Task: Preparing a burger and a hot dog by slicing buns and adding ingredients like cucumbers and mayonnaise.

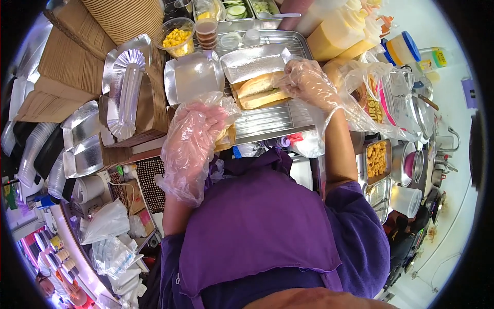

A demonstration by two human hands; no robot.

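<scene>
My right hand (305, 79), in a clear plastic glove, is curled at the right end of a long split bun (258, 92). Its fingertips touch the bun near the slit, where a bit of green shows; whether they pinch anything is hidden. The bun lies in an open foil-lined cardboard box (252, 63) on a metal tray with a wire rack (266, 123). My left hand (202, 119), also gloved, is over a second foil-lined box (193, 77). It covers most of the bread-like food (227, 133) there, and its fingertips are partly hidden.
Behind the tray stand a cup of corn (178, 38), stacked sauce cups (206, 31) and pans of sliced cucumber (235, 9). Stacked cardboard boxes (65, 65) and a foil tray (127, 92) crowd the left. Squeeze bottles (339, 31), a plastic bag (380, 100) and a pan of fried pieces (378, 160) are right.
</scene>
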